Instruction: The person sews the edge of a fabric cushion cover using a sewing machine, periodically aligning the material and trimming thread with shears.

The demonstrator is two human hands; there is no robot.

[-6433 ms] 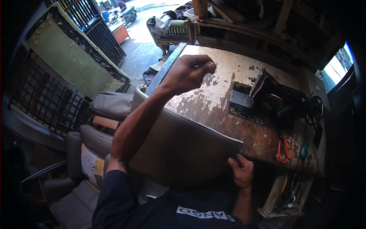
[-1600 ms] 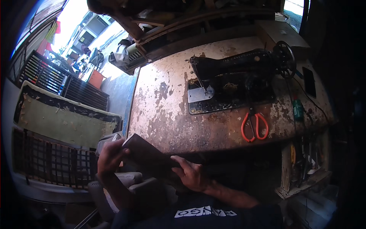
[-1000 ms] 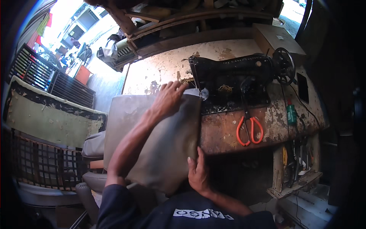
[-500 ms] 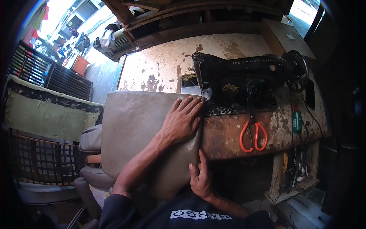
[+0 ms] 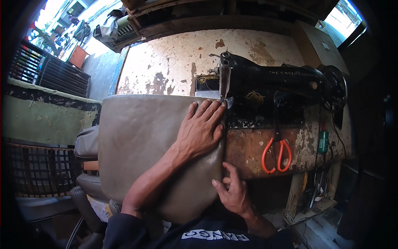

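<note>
A grey-brown vinyl panel (image 5: pixel 137 120) lies across the left front of the worn worktable (image 5: pixel 145 62), its far edge at the needle of a black sewing machine (image 5: pixel 261 83). My left hand (image 5: pixel 199 128) lies flat on the panel's upper right corner, fingers stretched out, tips just below the presser foot. My right hand (image 5: pixel 232 191) is at the panel's lower right edge, thumb and index finger apart, the thumb by the edge. Right of the panel lie orange-handled scissors (image 5: pixel 269 164) and a green bottle (image 5: pixel 323 142).
A wooden tool rack (image 5: pixel 295 191) hangs below the table's right end. Upholstered pieces (image 5: pixel 87 186) sit low at the left, beside a metal grid (image 5: pixel 37 170) and a worn green panel (image 5: pixel 41 120). Wooden frames (image 5: pixel 199 12) stand behind the table; a street shows at the upper left.
The vinyl, earlier held up and folded, now lies on the table against the machine. My left hand has settled flat near the needle. My right hand has shifted slightly right, fingers more apart.
</note>
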